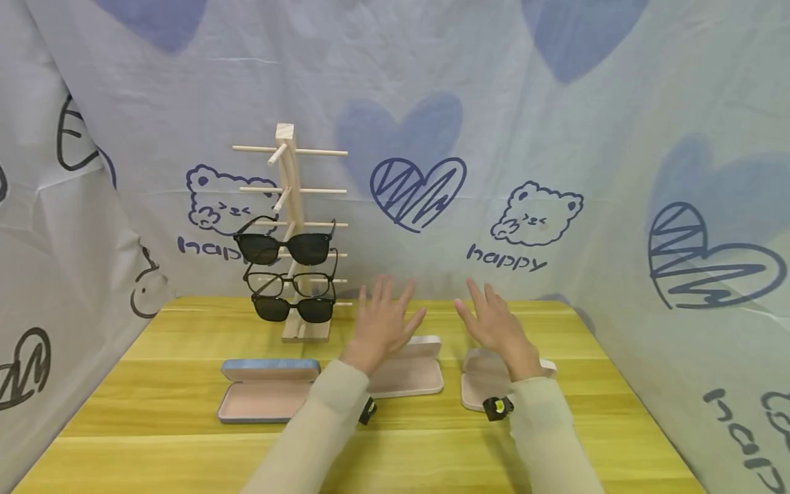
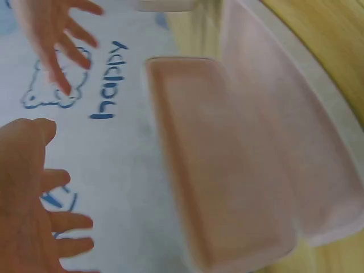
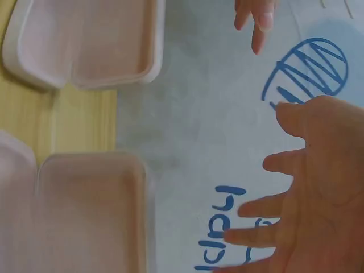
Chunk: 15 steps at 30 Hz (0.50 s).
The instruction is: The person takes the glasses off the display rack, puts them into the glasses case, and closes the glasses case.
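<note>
My left hand (image 1: 381, 325) is held up over the middle glasses case (image 1: 404, 376), fingers spread, with nothing in it. That case lies open with a pale pink lining and partly hides behind the hand. To the right, my right hand (image 1: 494, 331) hovers with spread fingers over another open glasses case (image 1: 478, 384), also holding nothing. In the left wrist view the left hand (image 2: 28, 199) is apart from the open case (image 2: 222, 165). At the left stands a third open glasses case (image 1: 268, 399) with a blue outside, partly behind the left sleeve.
A wooden display stand (image 1: 290, 185) with pegs rises at the back left of the wooden table (image 1: 185, 453). It carries two pairs of sunglasses (image 1: 311, 249) and clear-lens glasses (image 1: 311, 284) between them. A printed cloth (image 1: 420, 62) hangs behind and at both sides.
</note>
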Tool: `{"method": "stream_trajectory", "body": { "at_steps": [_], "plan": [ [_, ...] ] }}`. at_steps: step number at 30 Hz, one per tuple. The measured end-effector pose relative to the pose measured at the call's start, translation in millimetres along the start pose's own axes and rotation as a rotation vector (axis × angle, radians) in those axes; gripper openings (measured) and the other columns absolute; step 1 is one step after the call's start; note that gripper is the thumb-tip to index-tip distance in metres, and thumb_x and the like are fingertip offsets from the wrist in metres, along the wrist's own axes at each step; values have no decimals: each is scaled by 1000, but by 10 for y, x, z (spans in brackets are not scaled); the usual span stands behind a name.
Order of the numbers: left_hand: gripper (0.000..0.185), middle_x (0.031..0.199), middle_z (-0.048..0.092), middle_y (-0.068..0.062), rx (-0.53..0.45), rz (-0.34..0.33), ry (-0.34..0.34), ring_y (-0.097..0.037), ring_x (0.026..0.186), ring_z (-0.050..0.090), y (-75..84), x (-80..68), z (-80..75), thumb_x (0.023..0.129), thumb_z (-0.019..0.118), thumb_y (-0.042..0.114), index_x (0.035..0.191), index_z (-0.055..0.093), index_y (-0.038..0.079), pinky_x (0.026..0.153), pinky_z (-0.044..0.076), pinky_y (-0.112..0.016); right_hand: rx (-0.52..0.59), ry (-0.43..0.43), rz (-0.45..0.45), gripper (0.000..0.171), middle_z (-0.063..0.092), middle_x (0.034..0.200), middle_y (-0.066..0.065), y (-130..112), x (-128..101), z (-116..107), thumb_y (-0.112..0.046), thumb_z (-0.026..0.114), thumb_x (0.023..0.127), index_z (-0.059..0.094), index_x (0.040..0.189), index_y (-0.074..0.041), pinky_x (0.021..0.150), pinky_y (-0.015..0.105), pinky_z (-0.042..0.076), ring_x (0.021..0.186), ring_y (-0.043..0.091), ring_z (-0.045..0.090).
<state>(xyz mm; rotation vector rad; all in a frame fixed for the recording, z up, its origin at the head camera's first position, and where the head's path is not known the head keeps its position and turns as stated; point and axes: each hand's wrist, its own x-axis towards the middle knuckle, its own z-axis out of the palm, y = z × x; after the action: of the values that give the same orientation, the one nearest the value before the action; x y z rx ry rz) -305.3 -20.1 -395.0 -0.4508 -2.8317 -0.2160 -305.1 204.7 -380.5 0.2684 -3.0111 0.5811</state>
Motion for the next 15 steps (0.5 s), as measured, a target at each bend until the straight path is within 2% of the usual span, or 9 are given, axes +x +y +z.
{"method": "stream_trajectory", "body": {
  "at_steps": [4,8,10,15],
  "plan": [
    [58,154,52,-18,-115,150,65,-39,142,51,-83,-63,-209,107,52,45,159,41,19,114,45,-59,173,32,-79,69,33,163,30,-40,31,-74,-42,41,111,20,164,-3,120,64,34,146,52,39],
    [53,146,62,-13,-279,240,68,-34,129,64,-178,-150,-452,103,66,32,151,53,16,108,54,-50,287,63,-114,62,54,148,31,-138,59,-143,-37,49,110,34,159,-4,106,59,52,128,49,61],
    [50,144,65,-10,-333,255,58,-31,128,66,-227,-185,-555,101,69,28,148,57,16,108,54,-47,330,82,-124,56,59,143,28,-200,67,-162,-35,52,109,43,155,-5,101,55,56,122,46,65],
    [46,138,69,-9,-409,289,70,-27,113,72,-392,-268,-773,96,75,21,141,64,12,98,60,-41,398,124,-157,48,65,138,23,-366,65,-199,-32,56,107,55,147,-6,100,52,57,119,40,67]
  ]
}}
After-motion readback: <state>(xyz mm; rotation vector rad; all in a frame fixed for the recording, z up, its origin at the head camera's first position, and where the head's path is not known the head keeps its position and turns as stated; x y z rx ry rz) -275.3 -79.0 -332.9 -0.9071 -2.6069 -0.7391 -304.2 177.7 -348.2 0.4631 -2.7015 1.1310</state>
